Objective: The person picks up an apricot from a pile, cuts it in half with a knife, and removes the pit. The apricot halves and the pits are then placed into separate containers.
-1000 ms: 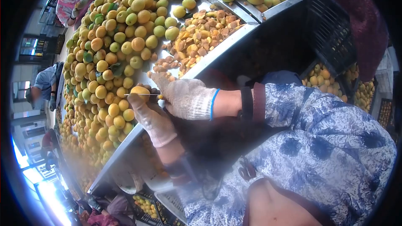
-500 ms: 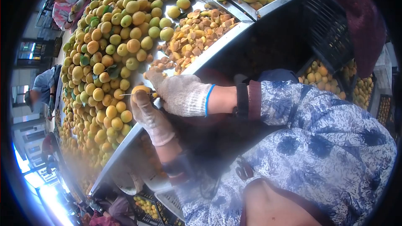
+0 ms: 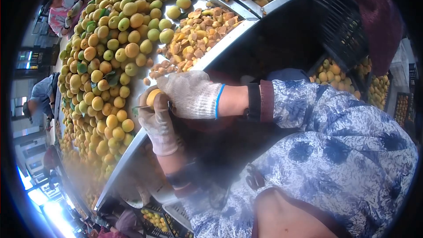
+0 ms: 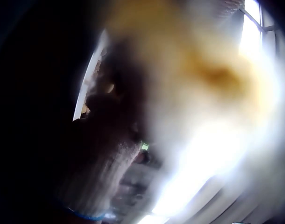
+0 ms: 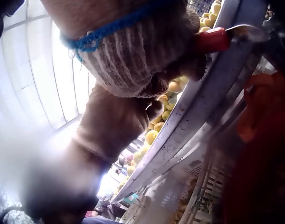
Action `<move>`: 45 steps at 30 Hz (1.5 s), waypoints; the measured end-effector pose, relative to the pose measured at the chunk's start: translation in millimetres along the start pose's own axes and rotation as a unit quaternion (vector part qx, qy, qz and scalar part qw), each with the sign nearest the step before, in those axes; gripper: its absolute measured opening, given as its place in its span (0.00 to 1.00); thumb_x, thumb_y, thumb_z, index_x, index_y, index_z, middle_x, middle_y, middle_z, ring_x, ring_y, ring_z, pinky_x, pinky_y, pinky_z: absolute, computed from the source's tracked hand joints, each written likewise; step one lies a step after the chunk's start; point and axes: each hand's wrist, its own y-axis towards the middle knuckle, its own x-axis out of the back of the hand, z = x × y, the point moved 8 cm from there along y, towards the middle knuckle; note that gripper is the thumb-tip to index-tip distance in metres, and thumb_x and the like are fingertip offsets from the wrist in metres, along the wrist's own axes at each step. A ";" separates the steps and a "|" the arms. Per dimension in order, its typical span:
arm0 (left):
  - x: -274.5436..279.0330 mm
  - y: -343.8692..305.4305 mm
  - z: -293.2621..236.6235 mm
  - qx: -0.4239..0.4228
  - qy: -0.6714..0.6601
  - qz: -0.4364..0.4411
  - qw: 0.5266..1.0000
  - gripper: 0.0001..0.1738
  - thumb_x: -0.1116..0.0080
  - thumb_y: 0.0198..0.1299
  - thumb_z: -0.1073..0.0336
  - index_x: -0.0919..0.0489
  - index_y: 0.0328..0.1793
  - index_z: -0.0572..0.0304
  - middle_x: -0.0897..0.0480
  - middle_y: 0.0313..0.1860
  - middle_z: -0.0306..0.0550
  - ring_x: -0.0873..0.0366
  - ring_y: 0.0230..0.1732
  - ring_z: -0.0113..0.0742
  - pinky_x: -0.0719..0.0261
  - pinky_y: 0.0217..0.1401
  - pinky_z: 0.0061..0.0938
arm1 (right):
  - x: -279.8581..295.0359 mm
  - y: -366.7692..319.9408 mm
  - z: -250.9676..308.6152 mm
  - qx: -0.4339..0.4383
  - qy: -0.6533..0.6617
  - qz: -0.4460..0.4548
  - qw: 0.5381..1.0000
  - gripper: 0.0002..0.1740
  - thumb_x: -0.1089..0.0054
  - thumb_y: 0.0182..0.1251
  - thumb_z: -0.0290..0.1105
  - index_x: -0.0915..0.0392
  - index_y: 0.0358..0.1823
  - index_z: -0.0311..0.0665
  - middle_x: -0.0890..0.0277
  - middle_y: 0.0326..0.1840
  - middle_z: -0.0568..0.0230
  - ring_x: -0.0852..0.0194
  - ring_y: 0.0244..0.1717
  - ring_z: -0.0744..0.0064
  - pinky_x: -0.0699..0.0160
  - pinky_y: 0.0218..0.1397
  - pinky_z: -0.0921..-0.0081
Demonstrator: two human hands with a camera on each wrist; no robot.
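My left hand (image 3: 157,122), in a pale knit glove, pinches an apricot (image 3: 154,97) between thumb and fingers. My right hand (image 3: 194,94), gloved with a blue cuff edge, meets it from the other side. A thin knife blade (image 3: 140,106) shows beside the apricot, partly hidden by the left fingers. In the right wrist view, my right hand (image 5: 137,56) grips a red handle (image 5: 216,41) with a rounded shiny metal end (image 5: 249,32) sticking out. The left wrist view is blurred; a pale glove (image 4: 98,182) with a blue edge shows low.
Whole apricots (image 3: 101,75) heap along the metal table, whose rim (image 3: 224,46) runs beside the hands. Split apricot halves (image 3: 198,35) lie next to them. A black crate (image 3: 339,22) stands at upper right. Other people (image 3: 72,2) are at the far left.
The apricot has turned upright in my left hand, and the left fingers have curled further round it. Less of the blade shows now. The whole view has shifted slightly.
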 end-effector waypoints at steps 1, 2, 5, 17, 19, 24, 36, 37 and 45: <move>-0.1 1.2 -6.5 -0.035 0.043 0.009 0.998 0.27 0.42 0.65 0.48 0.22 0.51 0.70 0.19 0.38 0.44 0.24 0.39 0.28 0.25 0.45 0.22 | 3.1 1.3 -0.8 -0.006 0.014 -0.016 1.000 0.21 0.39 0.53 0.38 0.24 0.48 0.36 0.18 0.41 0.51 0.17 0.44 0.54 0.19 0.43 0.57; -0.5 0.8 -9.3 -0.034 0.043 0.010 0.998 0.27 0.42 0.65 0.48 0.22 0.51 0.70 0.19 0.38 0.44 0.24 0.39 0.28 0.25 0.45 0.22 | 4.9 2.8 -0.5 -0.007 0.013 -0.015 1.000 0.21 0.39 0.53 0.38 0.24 0.48 0.36 0.18 0.41 0.51 0.17 0.44 0.54 0.19 0.43 0.57; 2.1 -1.2 -9.4 -0.005 0.007 -0.005 1.000 0.23 0.39 0.63 0.54 0.22 0.48 0.72 0.19 0.33 0.43 0.24 0.34 0.28 0.25 0.41 0.22 | -6.9 6.2 -0.1 0.002 0.081 0.076 0.994 0.14 0.43 0.52 0.35 0.18 0.37 0.35 0.19 0.33 0.44 0.17 0.39 0.50 0.19 0.44 0.58; 1.8 -14.0 -25.2 -0.068 0.073 -0.034 0.994 0.23 0.49 0.67 0.53 0.22 0.49 0.70 0.20 0.37 0.45 0.25 0.39 0.31 0.27 0.46 0.24 | -35.4 9.6 -22.6 -0.078 0.350 0.239 0.902 0.06 0.44 0.53 0.28 0.22 0.28 0.31 0.24 0.21 0.57 0.25 0.21 0.65 0.27 0.25 0.71; 1.7 -12.5 -13.0 -0.048 -0.032 -0.045 0.997 0.21 0.50 0.66 0.56 0.23 0.49 0.71 0.19 0.42 0.48 0.23 0.43 0.35 0.25 0.48 0.28 | -47.3 15.1 -26.3 -0.078 0.382 0.231 0.891 0.06 0.44 0.53 0.29 0.23 0.27 0.32 0.25 0.20 0.58 0.25 0.22 0.66 0.28 0.24 0.72; 1.0 -14.6 -33.7 -0.291 0.217 -0.019 0.932 0.20 0.50 0.66 0.60 0.25 0.53 0.73 0.20 0.49 0.50 0.22 0.49 0.37 0.25 0.54 0.31 | -37.9 9.1 -21.9 -0.159 0.288 0.303 0.894 0.13 0.40 0.50 0.35 0.23 0.33 0.33 0.27 0.19 0.61 0.26 0.20 0.67 0.31 0.18 0.71; -14.2 4.2 19.5 0.088 -0.306 0.030 0.947 0.20 0.64 0.72 0.66 0.30 0.62 0.71 0.22 0.53 0.49 0.24 0.50 0.34 0.27 0.54 0.26 | -3.8 16.2 -13.3 -0.144 0.506 0.148 0.837 0.24 0.35 0.50 0.29 0.21 0.53 0.39 0.22 0.38 0.60 0.21 0.38 0.72 0.20 0.40 0.75; -12.2 3.0 27.6 0.119 -0.305 0.003 0.945 0.20 0.66 0.73 0.64 0.31 0.63 0.71 0.23 0.55 0.50 0.25 0.53 0.36 0.27 0.57 0.29 | -3.8 11.7 -14.6 -0.186 0.509 0.150 0.827 0.22 0.36 0.50 0.28 0.20 0.51 0.39 0.22 0.36 0.62 0.22 0.36 0.74 0.21 0.39 0.78; -5.3 -13.4 40.1 0.185 -0.510 -0.052 0.839 0.17 0.55 0.70 0.68 0.32 0.62 0.67 0.25 0.57 0.51 0.24 0.56 0.39 0.26 0.63 0.32 | -4.8 -5.0 23.0 0.085 0.130 -0.019 0.988 0.18 0.42 0.54 0.26 0.20 0.47 0.48 0.18 0.42 0.57 0.20 0.47 0.53 0.21 0.52 0.68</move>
